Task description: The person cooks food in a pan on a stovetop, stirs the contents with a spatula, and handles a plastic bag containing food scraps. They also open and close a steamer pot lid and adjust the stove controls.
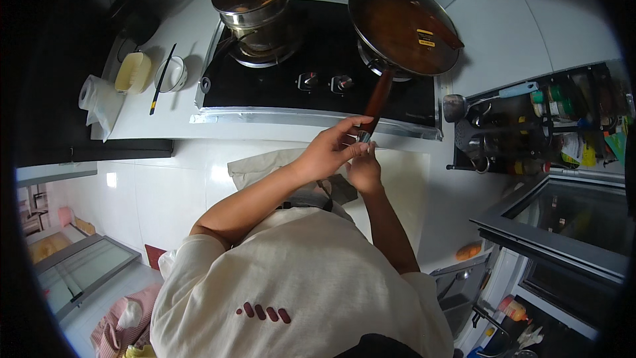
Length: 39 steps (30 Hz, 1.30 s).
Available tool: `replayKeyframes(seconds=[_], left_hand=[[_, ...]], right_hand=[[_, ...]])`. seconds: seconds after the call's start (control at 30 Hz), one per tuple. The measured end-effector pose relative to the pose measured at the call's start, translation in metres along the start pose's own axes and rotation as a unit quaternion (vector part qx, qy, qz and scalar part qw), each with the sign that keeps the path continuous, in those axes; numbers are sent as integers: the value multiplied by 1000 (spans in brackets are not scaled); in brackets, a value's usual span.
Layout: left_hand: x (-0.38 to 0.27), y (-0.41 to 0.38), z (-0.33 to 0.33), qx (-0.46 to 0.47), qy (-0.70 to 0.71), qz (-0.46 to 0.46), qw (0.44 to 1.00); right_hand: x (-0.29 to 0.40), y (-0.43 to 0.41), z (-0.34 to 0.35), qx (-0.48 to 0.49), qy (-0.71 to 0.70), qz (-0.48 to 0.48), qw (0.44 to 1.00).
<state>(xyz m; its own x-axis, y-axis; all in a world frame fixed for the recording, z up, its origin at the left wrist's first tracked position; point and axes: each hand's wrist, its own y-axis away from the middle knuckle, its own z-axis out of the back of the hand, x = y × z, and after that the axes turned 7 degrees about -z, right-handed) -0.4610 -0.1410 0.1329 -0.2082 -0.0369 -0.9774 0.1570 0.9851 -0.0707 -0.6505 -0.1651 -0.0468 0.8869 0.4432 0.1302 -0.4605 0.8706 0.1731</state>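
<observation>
A wok under a glass lid (392, 25) stands on the right burner, with its brown wooden handle (380, 97) pointing towards me. My left hand (328, 149) is at the near end of that handle. Its thumb and fingers close around a small shiny metal piece (364, 136); whether this belongs to the handle is unclear. Just below, my right hand (365, 169) has its fingertips close to the same piece, partly hidden by the left thumb. The black glass gas hob (318, 49) lies beyond both hands, with two control knobs (342, 83) on its surface.
On the left burner stands a lidded steel pot (258, 20). Left of the hob are a white bowl (175, 74) with chopsticks (161, 82) across it, a yellow container (133, 73) and a paper roll (94, 99). A rack (502, 124) with utensils and jars is at right, beside an open window (571, 214).
</observation>
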Motion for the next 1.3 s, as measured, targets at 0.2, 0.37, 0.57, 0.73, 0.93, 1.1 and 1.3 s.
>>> replayKeyframes(seconds=[0.2, 0.37, 0.57, 0.73, 0.93, 1.1, 1.3], left_hand=[[-4, 1, 0, 6, -1, 5, 1000], [-4, 1, 0, 12, -6, -1, 1000], [-4, 2, 1, 10, -9, 0, 1000], [-1, 1, 1, 9, 9, 11, 1000], [9, 1, 4, 13, -9, 8, 1000], [11, 1, 4, 10, -4, 11, 1000], [5, 1, -3, -23, -3, 8, 1000]], right_hand=[[3, 1, 4, 4, 20, 4, 1000], [1, 1, -2, -10, 7, 2, 1000], [7, 0, 13, 22, 75, 8, 997], [3, 0, 5, -10, 93, 18, 995], [5, 3, 12, -27, 89, 21, 995], [-2, 5, 5, -41, 19, 9, 999], [-9, 7, 5, -42, -2, 8, 999]])
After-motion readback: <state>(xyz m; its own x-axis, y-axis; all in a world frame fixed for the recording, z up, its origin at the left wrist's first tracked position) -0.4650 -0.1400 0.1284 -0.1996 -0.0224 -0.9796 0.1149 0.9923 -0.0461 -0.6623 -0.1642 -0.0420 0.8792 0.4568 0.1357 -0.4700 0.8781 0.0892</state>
